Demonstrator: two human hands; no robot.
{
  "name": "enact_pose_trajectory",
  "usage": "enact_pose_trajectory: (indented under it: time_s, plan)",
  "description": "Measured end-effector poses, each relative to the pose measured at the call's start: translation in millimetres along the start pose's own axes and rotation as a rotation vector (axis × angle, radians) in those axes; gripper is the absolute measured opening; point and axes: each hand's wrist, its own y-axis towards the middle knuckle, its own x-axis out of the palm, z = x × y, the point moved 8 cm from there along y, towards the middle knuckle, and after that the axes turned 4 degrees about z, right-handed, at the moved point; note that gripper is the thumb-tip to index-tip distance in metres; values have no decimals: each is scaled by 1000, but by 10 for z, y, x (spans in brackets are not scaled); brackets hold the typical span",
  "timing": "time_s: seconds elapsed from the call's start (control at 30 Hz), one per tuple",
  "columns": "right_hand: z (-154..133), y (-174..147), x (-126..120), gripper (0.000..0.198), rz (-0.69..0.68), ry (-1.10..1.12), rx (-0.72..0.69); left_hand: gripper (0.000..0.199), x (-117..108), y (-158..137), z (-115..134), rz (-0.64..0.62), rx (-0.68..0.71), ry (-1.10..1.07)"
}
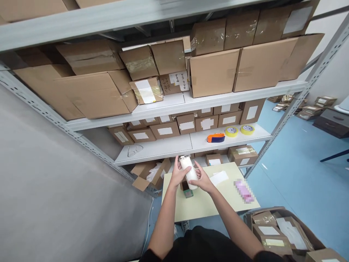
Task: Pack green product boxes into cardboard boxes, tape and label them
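Note:
A white tumbler (190, 174) with a clear or metallic-looking top is held tilted above the table (215, 198). My left hand (179, 175) wraps round its left side, thumb across the front. My right hand (202, 179) grips its lower right side with the thumb on the front. Just below the tumbler stands a small open box (188, 193) with a dark inside and a green edge, partly hidden by my left hand and the tumbler. White paper sheets (219, 177) lie to the right of my right hand.
A metal shelf (163, 143) with cardboard boxes (212, 72) rises ahead. It holds an orange and blue tape dispenser (216, 138), yellow tape rolls (231, 131) and glasses (135, 150). An open carton (141, 182) is at left, a box-filled carton (272, 233) at lower right. A blurred pink item (244, 190) lies on the table.

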Motion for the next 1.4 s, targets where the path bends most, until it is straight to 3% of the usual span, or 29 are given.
enact_pose_trajectory:
  time_s: [0.07, 0.2, 0.37, 0.53, 0.67, 0.8, 0.97, 1.17, 1.3, 1.4]
  plan:
    - [-7, 16, 8, 129, 14, -35, -10, 128, -28, 57, -3, 8, 0, 32]
    - [33, 31, 133, 122, -88, -10, 11, 128, -23, 112, -36, -53, -32, -35]
    - [13, 57, 39, 127, 81, -186, -34, 131, -81, 111, -40, -9, 5, -10]
    - [18, 37, 189, 123, -56, -63, 17, 122, -106, 111, -109, -40, -54, -95]
    - [14, 16, 169, 128, 18, -105, 9, 127, -149, 109, -106, -10, -14, -71]
    - [76, -1, 247, 125, -43, -67, 42, 128, -156, 94, -156, -11, -57, -56]
    - [118, 14, 167, 129, 73, -182, 25, 129, -218, 111, -113, 4, -14, -3]
    - [143, 34, 204, 121, 20, -180, 47, 127, -224, 130, -112, -108, -20, -65]
    - [171, 43, 134, 122, 121, -304, 31, 119, -308, 147, -114, -16, 3, 48]
    - [235, 57, 176, 120, 74, -274, 26, 115, -324, 150, -148, -14, -13, 43]
